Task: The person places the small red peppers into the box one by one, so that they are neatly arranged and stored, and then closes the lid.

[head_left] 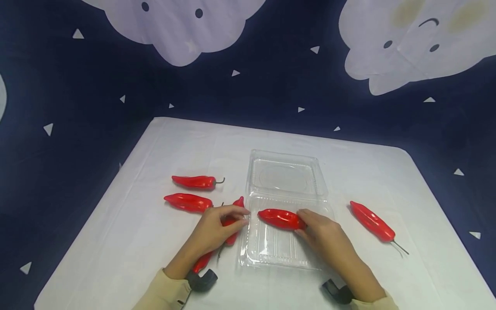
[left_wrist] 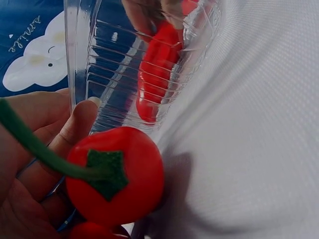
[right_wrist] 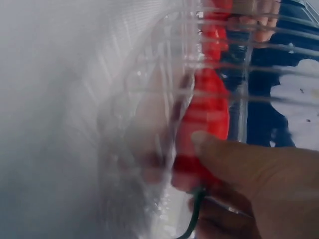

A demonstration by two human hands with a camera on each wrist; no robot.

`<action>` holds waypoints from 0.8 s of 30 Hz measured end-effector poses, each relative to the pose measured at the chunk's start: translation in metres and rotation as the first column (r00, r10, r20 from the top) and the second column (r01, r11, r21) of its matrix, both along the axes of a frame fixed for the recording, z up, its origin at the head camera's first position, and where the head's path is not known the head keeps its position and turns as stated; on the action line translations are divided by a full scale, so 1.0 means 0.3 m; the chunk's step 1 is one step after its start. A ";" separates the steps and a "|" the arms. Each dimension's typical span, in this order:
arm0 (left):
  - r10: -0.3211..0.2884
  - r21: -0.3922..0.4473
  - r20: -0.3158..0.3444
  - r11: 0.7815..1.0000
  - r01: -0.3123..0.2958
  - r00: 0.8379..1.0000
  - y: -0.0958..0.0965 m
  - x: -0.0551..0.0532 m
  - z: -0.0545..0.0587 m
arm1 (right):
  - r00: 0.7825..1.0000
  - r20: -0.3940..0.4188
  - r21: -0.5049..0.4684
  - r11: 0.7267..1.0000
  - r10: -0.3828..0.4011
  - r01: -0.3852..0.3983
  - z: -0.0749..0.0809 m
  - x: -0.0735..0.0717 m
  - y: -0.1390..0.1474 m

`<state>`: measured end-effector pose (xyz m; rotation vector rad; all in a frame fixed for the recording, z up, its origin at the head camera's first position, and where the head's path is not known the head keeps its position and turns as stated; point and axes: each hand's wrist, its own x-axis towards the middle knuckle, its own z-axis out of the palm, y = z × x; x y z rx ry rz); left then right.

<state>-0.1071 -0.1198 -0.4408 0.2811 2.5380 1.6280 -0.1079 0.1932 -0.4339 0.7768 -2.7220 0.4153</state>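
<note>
A clear plastic clamshell container point(head_left: 284, 254) lies unfolded, its lid point(head_left: 286, 172) on the far side. Over the near tray, my right hand point(head_left: 327, 237) grips a red chili pepper point(head_left: 279, 218) near its stem end, tip pointing left. The right wrist view shows the thumb along this pepper point(right_wrist: 204, 109), green stem hanging below. My left hand point(head_left: 217, 226) holds the container's left edge between thumb and curved fingers. Just under this hand lies another red pepper point(head_left: 234, 237), partly hidden; its stem end point(left_wrist: 117, 174) fills the left wrist view's foreground.
Two red peppers, an upper one point(head_left: 193, 182) and a lower one point(head_left: 187, 202), lie on the left of the white table point(head_left: 116, 241). Another pepper point(head_left: 203, 261) is partly covered by the left wrist. One pepper point(head_left: 372, 221) lies right of the container.
</note>
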 end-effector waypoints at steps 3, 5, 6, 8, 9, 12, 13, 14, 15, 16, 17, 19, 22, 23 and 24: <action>-0.001 0.001 -0.002 1.000 0.001 1.000 0.001 -0.001 -0.001 | 1.000 -0.006 -0.023 0.999 -0.029 0.029 0.005 0.006 0.000; -0.001 0.004 -0.004 1.000 0.001 1.000 0.001 -0.002 -0.002 | 0.999 -0.026 -0.055 0.998 -0.023 0.021 0.006 0.006 0.005; -0.001 0.004 -0.004 1.000 0.001 1.000 0.001 -0.001 -0.003 | 0.999 -0.038 -0.075 0.997 -0.017 0.014 0.008 0.006 0.009; 0.002 0.000 -0.004 1.000 -0.002 1.000 0.001 0.000 -0.003 | 0.998 -0.063 -0.128 0.992 -0.005 -0.003 0.012 0.006 0.018; 0.003 0.000 -0.003 1.000 -0.003 1.000 0.001 0.000 -0.002 | 0.997 -0.072 -0.155 0.988 -0.006 -0.006 0.015 0.007 0.023; 0.005 0.001 -0.004 1.000 -0.005 1.000 0.000 0.001 0.000 | 0.997 -0.073 -0.248 0.969 -0.026 0.007 0.026 0.012 0.039; 0.006 0.002 -0.004 1.000 -0.006 1.000 0.000 0.001 0.000 | 0.997 -0.070 -0.273 0.962 -0.037 0.017 0.031 0.015 0.044; 0.006 0.003 -0.003 1.000 -0.006 1.000 -0.001 0.002 0.001 | 0.997 -0.063 -0.296 0.955 -0.052 0.031 0.035 0.018 0.048; 0.006 0.003 -0.004 1.000 -0.006 1.000 -0.001 0.002 0.001 | 0.996 -0.052 -0.312 0.949 -0.066 0.047 0.038 0.021 0.052; 0.006 0.004 -0.004 1.000 -0.006 1.000 -0.001 0.002 0.002 | 0.996 -0.044 -0.328 0.943 -0.079 0.060 0.042 0.025 0.055; 0.005 0.003 -0.003 1.000 -0.005 1.000 -0.001 0.002 0.002 | 0.995 -0.041 -0.346 0.936 -0.087 0.067 0.045 0.028 0.058; 0.004 0.003 -0.002 1.000 -0.004 1.000 -0.001 0.002 0.001 | 0.993 -0.027 -0.364 0.926 -0.114 0.096 0.051 0.035 0.064; 0.002 0.004 -0.003 1.000 -0.002 1.000 0.000 0.001 0.000 | 0.991 0.027 -0.435 0.891 -0.129 0.128 0.063 0.045 0.076; 0.001 0.004 -0.003 1.000 -0.001 1.000 0.000 0.001 0.000 | 0.991 0.047 -0.467 0.874 -0.127 0.135 0.066 0.047 0.081; 0.001 0.003 -0.004 1.000 -0.001 1.000 0.001 0.001 -0.001 | 0.988 0.080 -0.494 0.855 -0.135 0.157 0.070 0.049 0.087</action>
